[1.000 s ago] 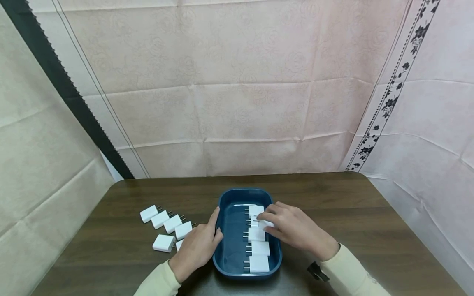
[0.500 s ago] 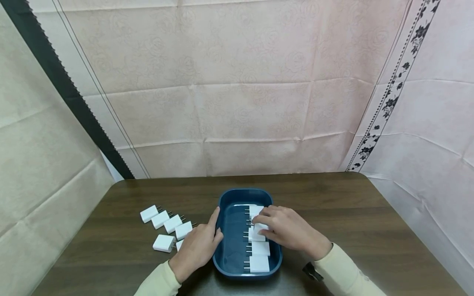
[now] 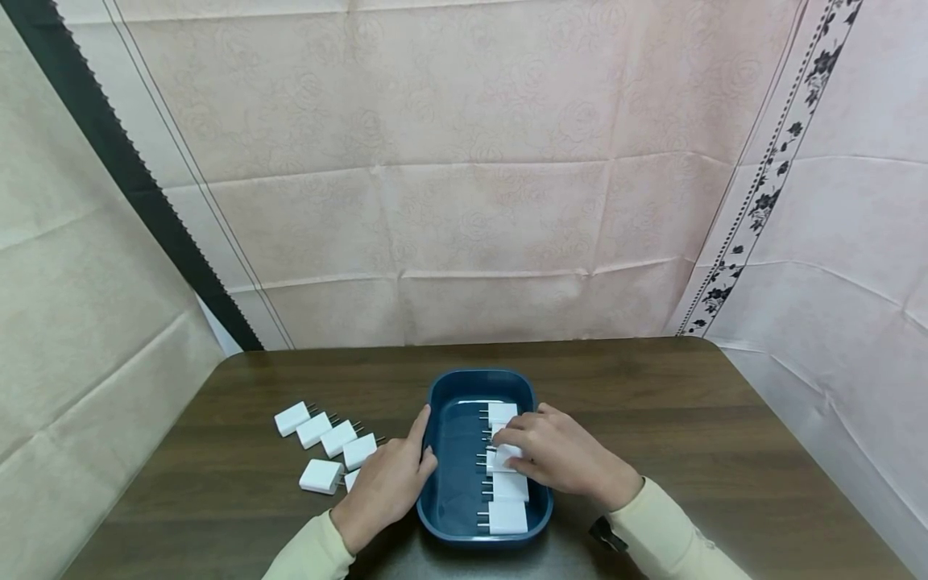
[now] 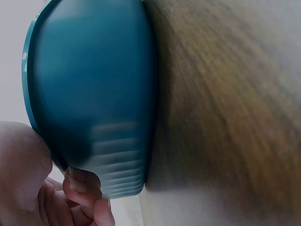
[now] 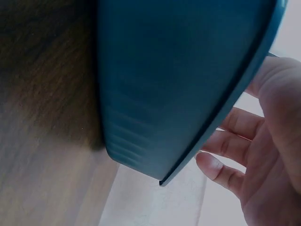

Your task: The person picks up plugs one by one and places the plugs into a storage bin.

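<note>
Where the room begins at the far left, a creased pale drape (image 3: 72,322) hangs beside a scalloped black band (image 3: 163,209) slanting down to the counter (image 3: 239,387), a dark brown, wood-grained top with rounded far corners. On its left part lie white plugs (image 3: 292,420): four in a slanting row, one nearer the front, and another partly hidden by the left hand (image 3: 386,486). That hand lays its index finger straight along the rim of a blue tray (image 3: 455,483); in the left wrist view its grip bends round the edge, curled fingertips against the outer wall. Behind the counter, a pinkish-beige cloth (image 3: 493,193) shows fold lines and faint roses. Down the tray's right half runs a row of plugs (image 3: 508,519), metal pins pointing left. Over the row's middle, inside the tray, the right hand (image 3: 569,455) pinches the held plug (image 3: 510,457) between thumb and fingers; whether it touches those beneath cannot be told. Lettering on the plugs would be too small to read. A black fitting (image 3: 607,533) sits by the right cuff, and farther right a floral border (image 3: 764,201) in black divides the back cloth from white fabric (image 3: 855,282).
</note>
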The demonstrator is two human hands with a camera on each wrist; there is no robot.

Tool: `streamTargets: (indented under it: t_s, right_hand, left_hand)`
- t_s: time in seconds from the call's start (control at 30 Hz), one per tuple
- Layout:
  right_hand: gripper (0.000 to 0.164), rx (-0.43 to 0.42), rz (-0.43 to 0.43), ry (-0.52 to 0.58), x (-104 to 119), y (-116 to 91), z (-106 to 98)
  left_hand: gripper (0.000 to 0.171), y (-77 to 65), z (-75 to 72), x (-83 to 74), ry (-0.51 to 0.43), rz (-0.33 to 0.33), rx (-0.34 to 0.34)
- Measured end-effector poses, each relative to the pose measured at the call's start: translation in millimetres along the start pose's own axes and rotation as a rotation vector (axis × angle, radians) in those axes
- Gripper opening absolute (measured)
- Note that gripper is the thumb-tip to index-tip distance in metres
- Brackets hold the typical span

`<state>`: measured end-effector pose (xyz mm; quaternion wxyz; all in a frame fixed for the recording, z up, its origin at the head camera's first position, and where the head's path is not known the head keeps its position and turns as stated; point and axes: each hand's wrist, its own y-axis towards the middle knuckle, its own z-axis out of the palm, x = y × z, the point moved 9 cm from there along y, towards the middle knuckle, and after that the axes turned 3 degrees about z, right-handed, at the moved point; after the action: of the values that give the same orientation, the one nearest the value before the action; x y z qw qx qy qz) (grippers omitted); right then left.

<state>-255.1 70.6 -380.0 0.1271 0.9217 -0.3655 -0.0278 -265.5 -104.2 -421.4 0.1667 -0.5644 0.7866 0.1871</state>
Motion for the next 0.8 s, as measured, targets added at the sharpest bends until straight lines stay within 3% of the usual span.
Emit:
streamTargets:
  t_s: [0.8]
  right_hand:
    - [0.028,0.093,0.045,-0.012,-1.5,-2.2,10.6]
  left_hand:
    - [0.065,0.3,0.8,1.3,0.004,-0.017,0.0]
